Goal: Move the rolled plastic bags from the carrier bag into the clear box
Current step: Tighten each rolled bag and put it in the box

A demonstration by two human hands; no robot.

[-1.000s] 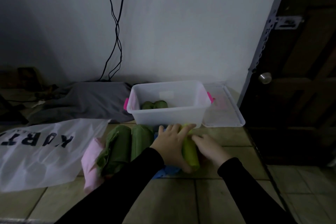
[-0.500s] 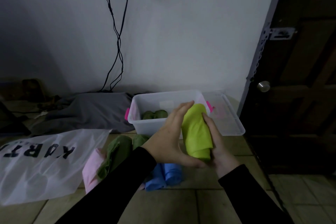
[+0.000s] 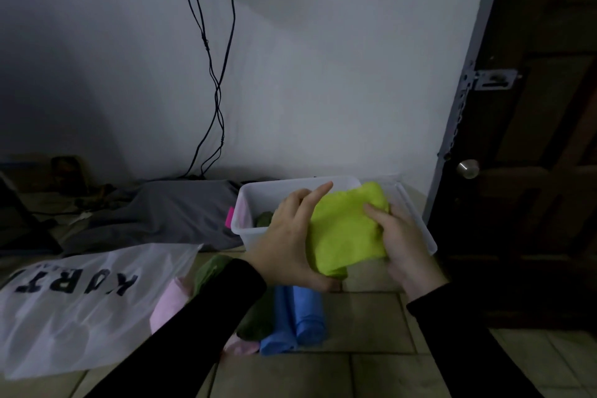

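Holding the lime-green roll point(image 3: 347, 229) between them, both hands hang right over the clear box point(image 3: 245, 213) — the left hand point(image 3: 290, 236) cups its near-left side, forefinger raised, while the right hand point(image 3: 403, 242) pinches the far-right edge. The roll's long axis runs near-to-far, tilted; the box lies directly below and beyond. Soft, crinkly plastic against rigid translucent walls — darker green rolls point(image 3: 265, 220) already sit inside, blue rolls point(image 3: 297, 317) wait on the tiled floor point(image 3: 355, 371).

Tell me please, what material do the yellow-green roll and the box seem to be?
Yellow-green roll: thin, soft, matte plastic film, probably; it creases under both hands.
Clear box: rigid translucent plastic, smooth and slightly frosted; a dark green roll shows inside it.
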